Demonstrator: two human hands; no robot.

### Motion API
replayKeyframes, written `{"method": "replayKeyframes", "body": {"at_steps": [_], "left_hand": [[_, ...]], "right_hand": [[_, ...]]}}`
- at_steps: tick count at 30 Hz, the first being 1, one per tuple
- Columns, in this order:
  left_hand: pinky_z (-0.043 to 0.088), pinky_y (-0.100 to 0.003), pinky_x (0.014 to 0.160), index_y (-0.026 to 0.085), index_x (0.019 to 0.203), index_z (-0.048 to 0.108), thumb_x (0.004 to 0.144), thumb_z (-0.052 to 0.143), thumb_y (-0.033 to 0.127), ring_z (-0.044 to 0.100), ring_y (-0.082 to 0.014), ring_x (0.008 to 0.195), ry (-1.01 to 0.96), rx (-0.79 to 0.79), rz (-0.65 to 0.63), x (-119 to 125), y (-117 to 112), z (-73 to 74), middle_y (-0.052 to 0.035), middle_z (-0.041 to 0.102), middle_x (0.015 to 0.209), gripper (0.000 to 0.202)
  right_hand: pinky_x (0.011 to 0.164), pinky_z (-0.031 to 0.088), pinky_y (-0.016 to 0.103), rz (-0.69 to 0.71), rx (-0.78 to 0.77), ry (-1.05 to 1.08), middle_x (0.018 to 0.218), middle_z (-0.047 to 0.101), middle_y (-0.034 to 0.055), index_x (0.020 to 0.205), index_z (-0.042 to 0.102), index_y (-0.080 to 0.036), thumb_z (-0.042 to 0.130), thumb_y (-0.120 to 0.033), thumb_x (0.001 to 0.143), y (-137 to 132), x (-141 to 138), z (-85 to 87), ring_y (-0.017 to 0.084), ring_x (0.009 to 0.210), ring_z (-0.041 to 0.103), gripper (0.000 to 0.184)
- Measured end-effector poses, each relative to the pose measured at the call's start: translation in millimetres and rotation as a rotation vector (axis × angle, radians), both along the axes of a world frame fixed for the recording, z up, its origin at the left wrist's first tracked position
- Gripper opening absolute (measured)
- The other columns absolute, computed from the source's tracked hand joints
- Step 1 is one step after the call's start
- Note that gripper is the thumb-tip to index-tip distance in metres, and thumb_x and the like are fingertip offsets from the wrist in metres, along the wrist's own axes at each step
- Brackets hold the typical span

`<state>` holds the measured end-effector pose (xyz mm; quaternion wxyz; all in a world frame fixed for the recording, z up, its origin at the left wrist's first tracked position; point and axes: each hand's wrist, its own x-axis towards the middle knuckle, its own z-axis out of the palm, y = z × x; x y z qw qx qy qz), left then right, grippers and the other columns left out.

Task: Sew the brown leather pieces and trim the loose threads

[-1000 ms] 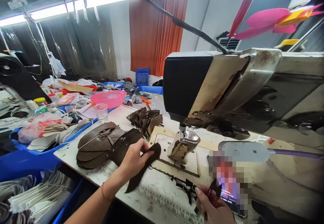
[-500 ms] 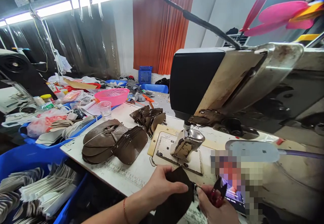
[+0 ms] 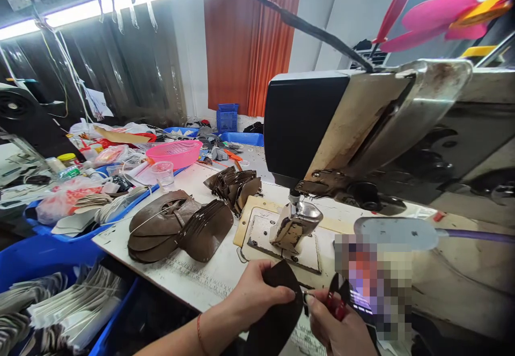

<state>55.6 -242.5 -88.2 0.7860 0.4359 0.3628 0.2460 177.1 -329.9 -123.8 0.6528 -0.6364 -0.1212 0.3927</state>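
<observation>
My left hand (image 3: 257, 298) pinches the dark brown piece (image 3: 277, 323), low in front of me over the table's (image 3: 189, 182) near edge. My right hand (image 3: 336, 326) is curled around the red snips (image 3: 337, 306); its thumb and finger pinch something small by the piece's right edge, and I can't tell what. Beside that hand, the phone (image 3: 362, 301) shows words too blurry to read. The ruler strip (image 3: 201, 280) has marks too tiny to read. Next come the sewing machine (image 3: 308, 125) and brown stack (image 3: 207, 232), then a pink basket (image 3: 175, 155), and far off a blue crate (image 3: 227, 118).
</observation>
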Motion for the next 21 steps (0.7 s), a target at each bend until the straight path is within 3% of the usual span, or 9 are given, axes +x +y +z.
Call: {"method": "replayKeyframes", "body": {"at_steps": [4,8,12,16,19,21], "left_hand": [[0.040,-0.021,0.056,0.012,0.072,0.063,0.052,0.070,0.018,0.050,-0.0084,0.056,-0.025,0.059,-0.023,0,2,4.1,0.0019,0.063,0.064,0.022],[0.040,-0.021,0.054,0.011,0.076,0.064,0.052,0.069,0.019,0.049,-0.0085,0.055,-0.009,0.082,-0.058,0,5,5.8,0.0008,0.063,0.066,0.026],[0.035,-0.020,0.049,0.013,0.069,0.060,0.049,0.069,0.018,0.045,-0.0080,0.052,0.061,0.100,-0.030,1,10,7.8,0.0040,0.057,0.059,0.023],[0.037,-0.021,0.050,0.014,0.070,0.060,0.048,0.068,0.018,0.047,-0.0093,0.051,0.105,0.089,-0.016,1,23,17.2,0.0049,0.057,0.057,0.023],[0.040,-0.022,0.052,0.014,0.075,0.064,0.047,0.070,0.019,0.051,-0.0105,0.052,0.140,0.079,-0.042,1,39,27.8,0.0036,0.061,0.059,0.028],[0.042,-0.023,0.054,0.013,0.077,0.066,0.047,0.072,0.019,0.053,-0.0115,0.054,0.157,0.102,-0.083,2,51,35.7,0.0024,0.063,0.061,0.031]], "right_hand": [[0.041,0.017,0.017,0.031,0.045,0.098,0.046,0.031,-0.0119,0.064,0.053,-0.017,0.084,-0.044,0.050,2,-3,10.0,0.002,0.039,0.025,0.044],[0.042,0.015,0.016,0.080,0.065,0.134,0.045,0.029,-0.0132,0.066,0.055,-0.016,0.086,-0.045,0.051,4,-1,12.3,0.000,0.039,0.021,0.045],[0.040,0.018,0.017,0.144,0.036,0.063,0.046,0.033,-0.0121,0.069,0.056,-0.017,0.084,-0.046,0.055,7,4,13.3,0.002,0.039,0.025,0.043],[0.049,0.042,0.022,0.159,0.086,-0.397,0.065,0.063,-0.0004,0.085,0.066,-0.019,0.076,-0.044,0.066,15,12,23.1,0.013,0.056,0.056,0.033],[0.055,0.048,0.022,0.333,0.240,-0.845,0.079,0.070,0.0013,0.085,0.070,-0.023,0.065,-0.030,0.077,24,27,34.1,0.014,0.065,0.063,0.012],[0.059,0.051,0.020,0.468,0.386,-1.194,0.088,0.071,0.0007,0.094,0.071,-0.028,0.055,-0.015,0.079,32,44,41.5,0.014,0.071,0.067,0.025]]}}
